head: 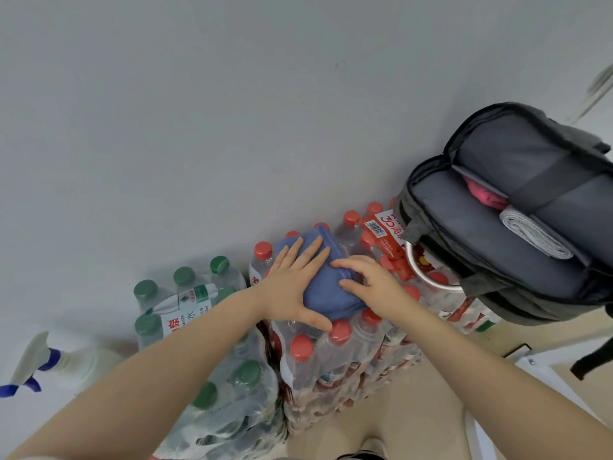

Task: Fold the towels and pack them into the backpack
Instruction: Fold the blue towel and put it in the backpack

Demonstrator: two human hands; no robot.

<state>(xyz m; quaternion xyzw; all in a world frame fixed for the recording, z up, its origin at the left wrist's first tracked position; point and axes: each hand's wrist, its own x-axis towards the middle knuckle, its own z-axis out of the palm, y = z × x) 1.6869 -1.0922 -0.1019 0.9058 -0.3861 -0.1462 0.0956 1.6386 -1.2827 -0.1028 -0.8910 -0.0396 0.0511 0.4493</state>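
Note:
A folded blue towel (326, 287) lies on top of a shrink-wrapped pack of red-capped water bottles (335, 356). My left hand (295, 280) lies flat on the towel's left part with fingers straight and spread. My right hand (368, 280) rests on the towel's right edge, fingers bent over it. To the right stands an open grey backpack (517, 280). Inside it sit a rolled grey-white towel (537, 239) and a pink towel (484, 194).
A pack of green-capped bottles (212, 366) stands left of the red-capped pack, against a pale wall. A white spray bottle with blue trim (56, 363) is at the far left. A metal bowl rim (431, 283) shows under the backpack. Beige floor lies below.

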